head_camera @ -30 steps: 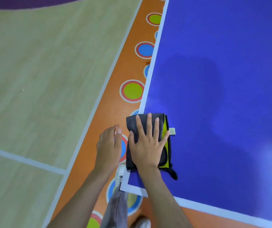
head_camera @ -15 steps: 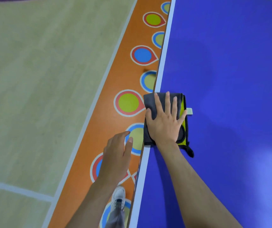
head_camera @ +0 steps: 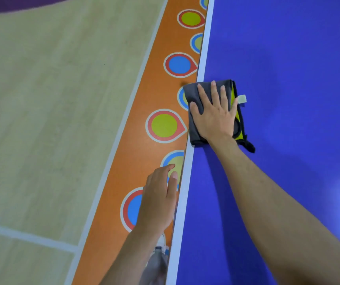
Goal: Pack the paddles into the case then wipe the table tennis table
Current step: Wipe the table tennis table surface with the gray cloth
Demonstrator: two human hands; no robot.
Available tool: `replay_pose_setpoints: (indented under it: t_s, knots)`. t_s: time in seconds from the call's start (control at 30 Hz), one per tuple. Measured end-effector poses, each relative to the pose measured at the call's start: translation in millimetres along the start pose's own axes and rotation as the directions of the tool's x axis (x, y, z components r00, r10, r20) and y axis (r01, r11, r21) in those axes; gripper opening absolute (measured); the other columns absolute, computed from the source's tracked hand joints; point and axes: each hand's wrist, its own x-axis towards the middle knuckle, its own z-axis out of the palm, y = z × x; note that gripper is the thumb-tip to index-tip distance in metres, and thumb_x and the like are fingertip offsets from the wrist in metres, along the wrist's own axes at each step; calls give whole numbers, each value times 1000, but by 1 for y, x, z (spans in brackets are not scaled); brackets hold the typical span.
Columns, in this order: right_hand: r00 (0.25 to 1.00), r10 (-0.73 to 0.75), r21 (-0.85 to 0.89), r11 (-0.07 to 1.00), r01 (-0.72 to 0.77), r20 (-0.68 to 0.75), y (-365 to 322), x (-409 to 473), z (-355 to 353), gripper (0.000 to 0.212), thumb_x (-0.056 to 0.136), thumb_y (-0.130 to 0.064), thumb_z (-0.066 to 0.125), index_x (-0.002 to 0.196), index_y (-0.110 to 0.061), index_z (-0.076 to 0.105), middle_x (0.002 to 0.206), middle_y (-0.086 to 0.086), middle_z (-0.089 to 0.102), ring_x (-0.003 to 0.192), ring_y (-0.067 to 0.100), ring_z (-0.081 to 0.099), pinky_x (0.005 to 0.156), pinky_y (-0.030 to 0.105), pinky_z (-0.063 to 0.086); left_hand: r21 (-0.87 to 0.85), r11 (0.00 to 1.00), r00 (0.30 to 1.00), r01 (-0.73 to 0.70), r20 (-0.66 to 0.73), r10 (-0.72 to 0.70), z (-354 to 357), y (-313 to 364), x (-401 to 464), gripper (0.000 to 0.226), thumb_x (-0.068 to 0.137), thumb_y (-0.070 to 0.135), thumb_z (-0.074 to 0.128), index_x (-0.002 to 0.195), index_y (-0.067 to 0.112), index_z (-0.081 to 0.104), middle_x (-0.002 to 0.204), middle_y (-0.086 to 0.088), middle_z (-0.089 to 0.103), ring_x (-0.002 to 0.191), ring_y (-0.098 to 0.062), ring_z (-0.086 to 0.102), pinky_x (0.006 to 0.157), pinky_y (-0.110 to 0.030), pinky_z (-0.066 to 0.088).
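A folded grey and yellow cloth (head_camera: 193, 95) with a small white tag lies on the blue table tennis table (head_camera: 288, 79), over its white left edge line. My right hand (head_camera: 214, 114) presses flat on the cloth with fingers straight and spread. My left hand (head_camera: 158, 200) hangs beside the table's left edge, over the floor, fingers relaxed and holding nothing. No paddles or case are in view.
To the left of the table runs an orange floor strip (head_camera: 136, 140) with coloured circle marks, then pale wood flooring (head_camera: 41, 99) with white lines. My shoe (head_camera: 160, 243) shows below, close to the table edge.
My right hand has slid the cloth forward along the table's left edge, away from the near corner. My left hand has moved forward alongside the edge, and the corner has left the view.
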Motion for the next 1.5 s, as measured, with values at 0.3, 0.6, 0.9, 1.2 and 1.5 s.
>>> replay_pose_setpoints:
  t_s: [0.3, 0.6, 0.9, 1.2, 1.5]
  knots:
    - [1000, -4, 24, 1000, 4, -8, 15, -211, -6, 63, 103, -60, 21, 163, -40, 20, 173, 0, 14, 160, 25, 8, 126, 62, 8, 87, 990, 993, -109, -40, 113, 6, -18, -90, 42, 111, 24, 38, 152, 28, 44, 150, 12, 48, 125, 7, 36, 90, 2, 25]
    - [999, 52, 35, 998, -53, 11, 26, -418, -13, 62, 104, -59, 28, 163, -40, 23, 173, -1, 16, 160, 23, 7, 125, 61, 15, 165, 971, 984, -174, -11, 178, 17, -23, -185, 46, 110, 23, 40, 156, 18, 37, 159, 3, 37, 145, -12, 34, 104, -14, 26]
    - [993, 118, 55, 991, -118, 5, 26, -467, -9, 63, 103, -57, 37, 162, -43, 22, 173, -2, 13, 161, 20, 3, 127, 57, 11, 242, 956, 986, -164, 15, 166, 27, -17, -185, 53, 108, 30, 46, 158, 24, 31, 165, -1, 28, 150, -23, 30, 115, -39, 39]
    - [987, 152, 50, 987, -150, -45, 42, -318, -5, 65, 101, -62, 30, 162, -44, 19, 174, -2, 8, 161, 23, 2, 127, 60, 5, 174, 973, 988, -148, -9, 152, 36, 18, -104, 67, 104, 28, 58, 162, 25, 23, 168, -1, 21, 153, -22, 21, 121, -37, 27]
    - [982, 185, 39, 982, -183, -47, 63, -122, -7, 67, 100, -63, 29, 163, -45, 15, 174, -4, 5, 161, 21, 0, 127, 60, 2, 352, 910, 968, -218, -42, 248, 45, 54, -15, 67, 105, 27, 52, 162, 27, 18, 170, -5, 18, 155, -24, 21, 121, -45, 32]
